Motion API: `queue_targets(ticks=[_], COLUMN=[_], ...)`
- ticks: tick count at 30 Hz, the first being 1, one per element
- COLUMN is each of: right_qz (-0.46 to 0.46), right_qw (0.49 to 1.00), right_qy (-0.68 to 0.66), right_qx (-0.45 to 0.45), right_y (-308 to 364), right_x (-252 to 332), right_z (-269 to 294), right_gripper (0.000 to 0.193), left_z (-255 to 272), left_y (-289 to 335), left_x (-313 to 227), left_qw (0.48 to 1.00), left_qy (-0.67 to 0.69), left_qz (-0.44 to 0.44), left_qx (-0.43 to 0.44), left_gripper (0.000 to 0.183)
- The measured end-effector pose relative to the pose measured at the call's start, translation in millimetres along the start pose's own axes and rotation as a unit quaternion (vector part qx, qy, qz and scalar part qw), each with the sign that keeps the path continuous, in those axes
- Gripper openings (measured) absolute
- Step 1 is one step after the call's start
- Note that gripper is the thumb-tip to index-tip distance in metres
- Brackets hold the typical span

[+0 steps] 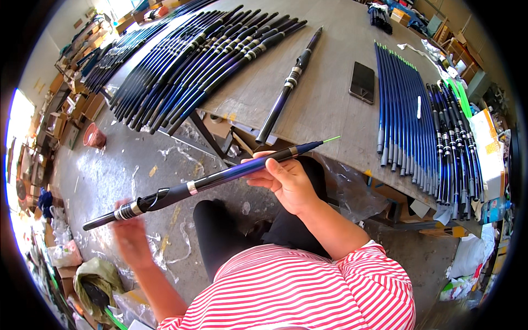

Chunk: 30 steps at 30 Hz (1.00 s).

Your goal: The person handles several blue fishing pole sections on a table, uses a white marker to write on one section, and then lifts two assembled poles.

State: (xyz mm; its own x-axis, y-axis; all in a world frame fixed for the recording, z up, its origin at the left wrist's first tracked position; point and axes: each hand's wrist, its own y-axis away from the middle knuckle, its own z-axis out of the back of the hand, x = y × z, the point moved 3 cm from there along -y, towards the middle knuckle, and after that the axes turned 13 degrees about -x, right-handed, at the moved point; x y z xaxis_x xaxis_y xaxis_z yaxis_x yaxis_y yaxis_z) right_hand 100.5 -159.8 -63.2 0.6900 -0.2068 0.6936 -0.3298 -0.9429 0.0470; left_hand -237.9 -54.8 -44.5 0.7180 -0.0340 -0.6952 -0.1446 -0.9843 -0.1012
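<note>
A dark blue and black telescopic fishing rod [217, 177], collapsed, slants across in front of my body, its thin green tip up to the right. My right hand [291, 184] grips it near the tip end, thumb on top and fingers beneath. At the lower left end, my left hand [132, 236] is smeared by motion beside the silver-ringed reel seat [129, 210]; its fingers cannot be made out. Another collapsed fishing rod [279, 102] lies on the table [330, 115] just beyond.
A broad pile of fishing rods [192, 71] covers the table's left side. To the right are a phone [362, 82], a row of slim blue rod sections [404, 115] with green tips, and more rods [456, 143]. A reddish bucket [94, 136] stands on the littered floor.
</note>
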Motion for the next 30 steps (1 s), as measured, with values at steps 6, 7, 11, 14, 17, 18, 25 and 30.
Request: queue_targets(ticks=[6,7,11,14,17,18,25,30], right_qz=[0.046,0.071,0.077,0.001,-0.132,-0.176,-0.274,-0.022], right_qw=[0.998,0.997,0.978,0.998,0.967,0.949,0.932,0.978], right_qy=[0.028,0.018,-0.118,0.023,0.216,0.261,0.145,0.057], right_qx=[0.015,0.012,-0.155,-0.056,-0.009,0.033,0.188,0.198], right_y=[8,11,1,4,18,23,54,45], right_x=[6,11,46,38,13,3,-65,-30], right_z=[2,5,42,35,17,16,-5,-46], right_gripper=[0.048,0.053,0.061,0.045,0.038,0.039,0.045,0.041], left_z=[-10,-3,12,8,0,-7,-141,-135], left_y=[19,20,28,28,23,21,17,39], left_x=[30,25,7,5,-6,-12,13,94], left_qw=[0.989,0.991,0.989,0.985,0.988,0.985,0.921,0.976], left_qy=[-0.021,-0.02,-0.018,-0.06,-0.097,-0.132,-0.331,-0.207], left_qz=[-0.007,-0.008,-0.016,-0.025,-0.052,-0.064,-0.173,0.056], left_qx=[-0.143,-0.135,-0.143,-0.162,-0.11,-0.093,0.111,0.022], left_gripper=[0.032,0.032,0.03,0.03,0.03,0.034,0.063,0.028])
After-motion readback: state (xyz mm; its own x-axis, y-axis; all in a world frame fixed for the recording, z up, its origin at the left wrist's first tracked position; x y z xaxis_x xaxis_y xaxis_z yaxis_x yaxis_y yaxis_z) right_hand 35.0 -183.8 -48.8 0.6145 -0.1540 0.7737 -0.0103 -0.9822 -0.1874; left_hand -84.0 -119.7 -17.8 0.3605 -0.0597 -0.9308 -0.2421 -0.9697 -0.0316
